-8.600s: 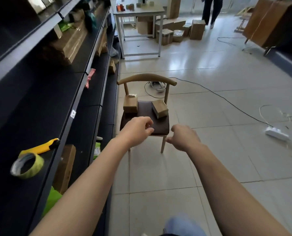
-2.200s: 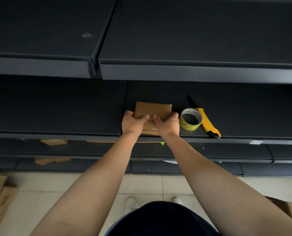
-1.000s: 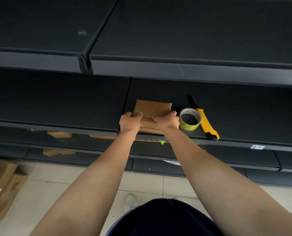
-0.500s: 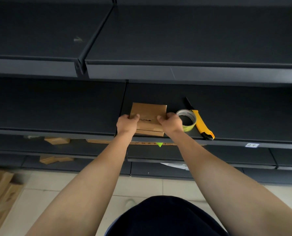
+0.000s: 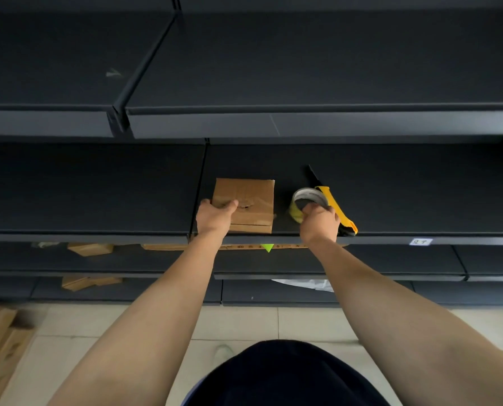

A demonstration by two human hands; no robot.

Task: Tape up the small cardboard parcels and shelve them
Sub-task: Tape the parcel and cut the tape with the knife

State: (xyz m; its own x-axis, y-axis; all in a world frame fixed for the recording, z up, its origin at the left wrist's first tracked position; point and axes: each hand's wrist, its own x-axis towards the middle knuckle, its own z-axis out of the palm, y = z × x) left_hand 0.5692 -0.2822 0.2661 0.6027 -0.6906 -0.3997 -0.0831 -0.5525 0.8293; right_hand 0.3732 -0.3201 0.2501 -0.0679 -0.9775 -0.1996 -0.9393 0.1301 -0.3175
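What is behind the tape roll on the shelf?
A yellow utility knife lies on the shelf just behind and right of the tape roll, dark blade pointing backward. The right hand, gripping the roll, covers part of its handle. The left hand holds the cardboard parcel.

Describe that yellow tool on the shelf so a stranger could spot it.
Find the dark shelf where the cardboard parcel lies. Right of the parcel, the right hand grips a tape roll, and the utility knife lies just right of that roll. It is the only long, thin thing there, yellow with a black tip.
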